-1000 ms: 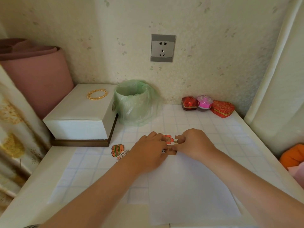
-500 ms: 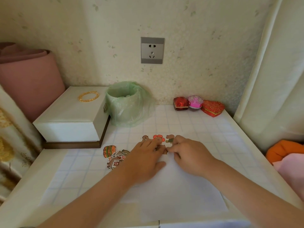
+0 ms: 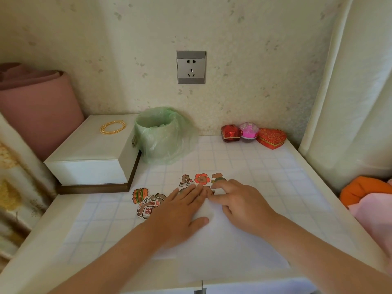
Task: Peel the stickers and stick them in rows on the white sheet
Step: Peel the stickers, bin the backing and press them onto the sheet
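Our left hand [image 3: 180, 211] lies flat on the sheet [image 3: 222, 247] on the counter [image 3: 275, 177]; our right hand [image 3: 239, 205] curls over a sticker [image 3: 209, 189], grip unclear. We judge stickers thin, limp, tacky: lift by an edge.

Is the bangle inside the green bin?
No, the bangle lies on top of the white box, beside the bin and outside it.

The fingers [image 3: 192, 193] of both hands are laid at the far edge of the sheet [image 3: 222, 240] on the surface [image 3: 275, 177], with a row of stickers [image 3: 201, 178] set just beyond them, a sticker pile [image 3: 146, 203] to their left, a bin [image 3: 159, 134] and a box [image 3: 91, 153] placed farther back on the left, and three small boxes [image 3: 250, 134] farther back on the right.
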{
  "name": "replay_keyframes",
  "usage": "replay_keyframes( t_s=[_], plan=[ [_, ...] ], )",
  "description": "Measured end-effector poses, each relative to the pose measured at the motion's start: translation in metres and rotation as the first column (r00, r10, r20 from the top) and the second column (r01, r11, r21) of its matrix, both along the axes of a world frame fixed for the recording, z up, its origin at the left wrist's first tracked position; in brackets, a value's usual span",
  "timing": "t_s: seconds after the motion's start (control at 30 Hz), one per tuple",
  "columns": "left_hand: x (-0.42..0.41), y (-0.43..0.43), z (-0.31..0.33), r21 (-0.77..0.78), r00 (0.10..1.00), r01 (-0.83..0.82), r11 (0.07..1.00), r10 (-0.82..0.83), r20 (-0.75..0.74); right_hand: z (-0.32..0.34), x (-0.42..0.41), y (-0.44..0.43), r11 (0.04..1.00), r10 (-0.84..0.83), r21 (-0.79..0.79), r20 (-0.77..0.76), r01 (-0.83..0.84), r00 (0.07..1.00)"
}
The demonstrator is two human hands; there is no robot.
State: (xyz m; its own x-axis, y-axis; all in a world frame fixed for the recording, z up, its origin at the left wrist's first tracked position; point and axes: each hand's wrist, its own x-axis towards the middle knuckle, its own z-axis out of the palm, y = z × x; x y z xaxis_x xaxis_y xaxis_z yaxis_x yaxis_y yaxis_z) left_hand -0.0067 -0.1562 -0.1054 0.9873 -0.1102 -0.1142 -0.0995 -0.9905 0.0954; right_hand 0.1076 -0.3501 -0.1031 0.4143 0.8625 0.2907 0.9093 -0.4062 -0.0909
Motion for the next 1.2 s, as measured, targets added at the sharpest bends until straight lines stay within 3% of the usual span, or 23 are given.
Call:
replay_keyframes(
  t_s=[0.27, 0.37, 0.8, 0.97, 1.2],
  plan=[
    [0.004, 0.007, 0.010, 0.089, 0.999, 0.031, 0.996, -0.034, 0.034, -0.007, 0.000, 0.003, 0.994, -0.001, 0.113, -0.037, 0.005, 0.999],
    [0.002, 0.009, 0.014, 0.033, 0.997, 0.041, 0.999, -0.043, 0.059, -0.006, 0.002, 0.002, 0.990, -0.002, 0.139, -0.070, 0.012, 0.998],
    [0.002, 0.009, 0.011, -0.015, 0.980, 0.062, 0.998, -0.058, 0.191, -0.013, 0.002, 0.001, 0.997, 0.014, 0.082, 0.005, -0.014, 1.000],
    [0.001, 0.008, 0.016, 0.022, 0.993, 0.015, 1.000, -0.017, 0.118, -0.011, 0.004, 0.001, 0.995, 0.007, 0.095, -0.018, -0.005, 1.000],
    [0.007, 0.008, 0.007, -0.041, 0.972, 0.027, 0.999, -0.017, 0.233, -0.008, -0.004, 0.005, 0.999, -0.009, 0.042, -0.020, 0.010, 1.000]
  ],
)
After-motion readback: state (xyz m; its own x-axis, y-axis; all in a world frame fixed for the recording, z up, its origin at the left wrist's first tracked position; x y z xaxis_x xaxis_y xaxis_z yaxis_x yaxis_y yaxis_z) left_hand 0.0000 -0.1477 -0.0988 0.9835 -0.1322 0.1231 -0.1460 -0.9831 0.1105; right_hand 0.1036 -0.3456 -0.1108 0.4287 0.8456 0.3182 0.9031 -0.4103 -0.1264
